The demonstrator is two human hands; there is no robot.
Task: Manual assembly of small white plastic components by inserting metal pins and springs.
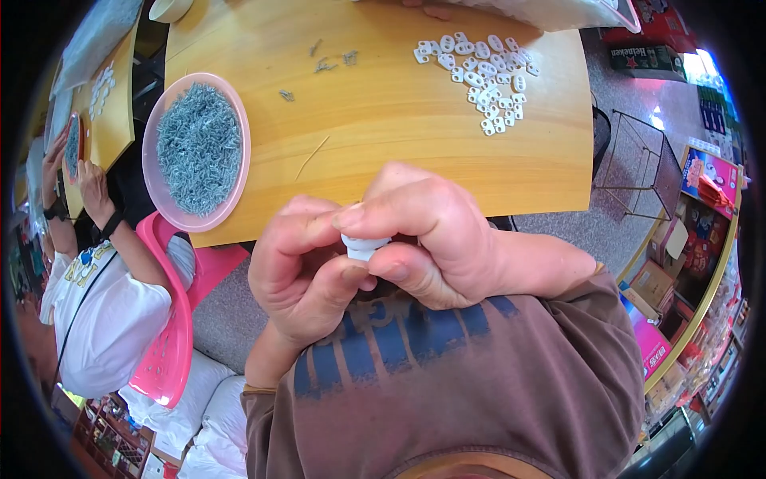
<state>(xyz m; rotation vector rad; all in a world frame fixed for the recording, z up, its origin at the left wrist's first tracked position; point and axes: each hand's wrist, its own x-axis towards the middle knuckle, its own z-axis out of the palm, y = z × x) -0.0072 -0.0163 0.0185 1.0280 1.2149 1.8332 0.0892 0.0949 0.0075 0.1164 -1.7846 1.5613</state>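
Close to my chest, just off the table's near edge, my left hand [302, 267] and my right hand [435, 231] meet around a small white plastic piece [364, 246]. Thumbs and forefingers of both hands pinch it, so only its middle shows. To the left, a pink oval basin [246, 152] is filled with small grey metal screws [199, 148]. Many white plastic pieces with holes [487, 76] lie scattered at the far right of the table.
The wooden table [383, 120] carries a few loose screws [323, 65] and a thin wooden stick [312, 157]. A white bag [542, 12] lies at its far edge. On the left, another person [112, 311] sits on a pink chair [171, 351]. A wire rack [638, 164] stands at right.
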